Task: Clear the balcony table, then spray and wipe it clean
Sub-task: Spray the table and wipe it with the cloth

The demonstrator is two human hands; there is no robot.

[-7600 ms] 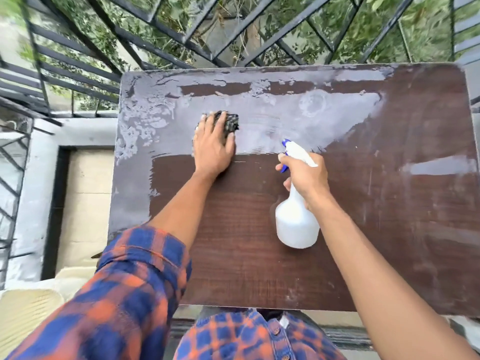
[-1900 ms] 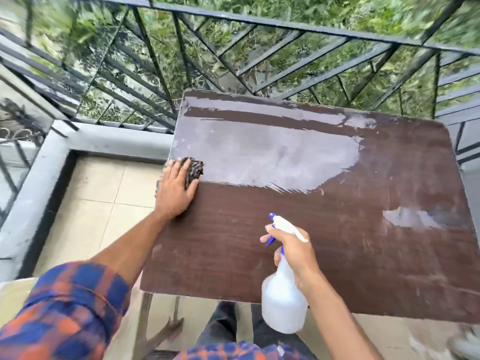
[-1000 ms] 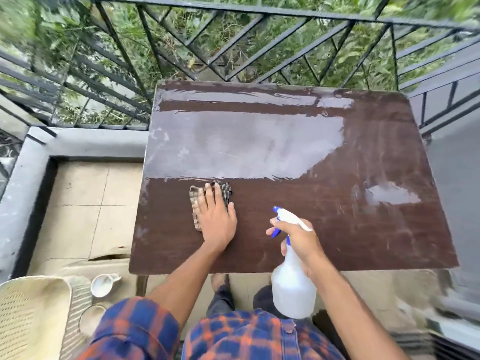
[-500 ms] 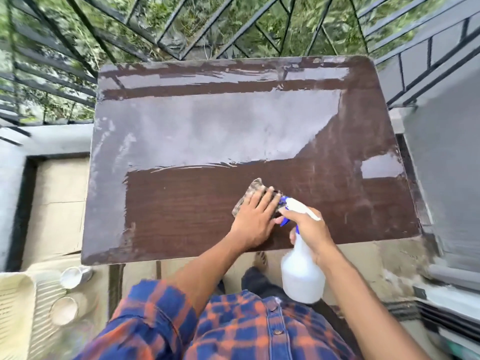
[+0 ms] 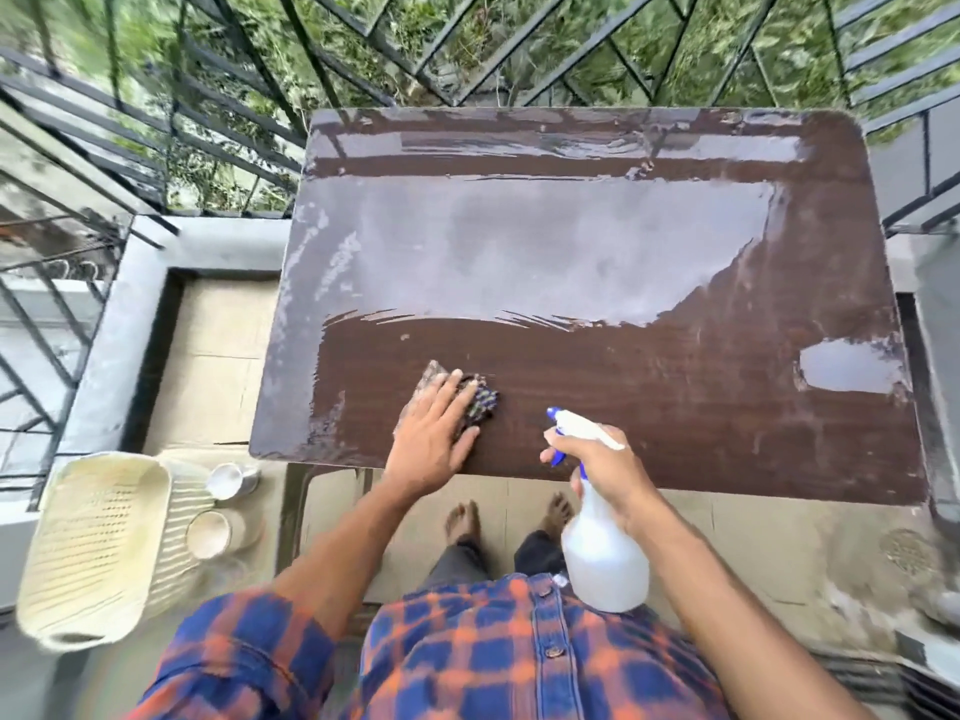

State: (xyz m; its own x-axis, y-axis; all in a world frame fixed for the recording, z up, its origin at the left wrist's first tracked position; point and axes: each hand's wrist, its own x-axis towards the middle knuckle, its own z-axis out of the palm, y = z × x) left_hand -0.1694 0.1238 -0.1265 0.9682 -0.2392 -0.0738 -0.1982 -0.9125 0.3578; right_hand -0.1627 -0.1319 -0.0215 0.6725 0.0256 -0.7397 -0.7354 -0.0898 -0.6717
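Observation:
The dark brown balcony table (image 5: pixel 675 397) fills the middle of the view; its far half shines wet and grey, its near half is darker. My left hand (image 5: pixel 434 439) lies flat with straight fingers on a crumpled dark cloth (image 5: pixel 480 402) near the table's front edge, left of centre. My right hand (image 5: pixel 602 465) grips the neck of a white spray bottle (image 5: pixel 605 558) with a blue trigger, held over the front edge, nozzle pointing left toward the cloth.
A cream plastic chair (image 5: pixel 93 548) stands at lower left, with a white mug (image 5: pixel 228 480) and a round cup (image 5: pixel 208 535) beside it. Black metal railing (image 5: pixel 363 54) runs behind and left of the table. A wet patch (image 5: pixel 852 366) sits near the table's right edge.
My left hand slid the cloth left along the near half of the table, away from the bottle. The right hand keeps the bottle at the front edge. The view shifted right.

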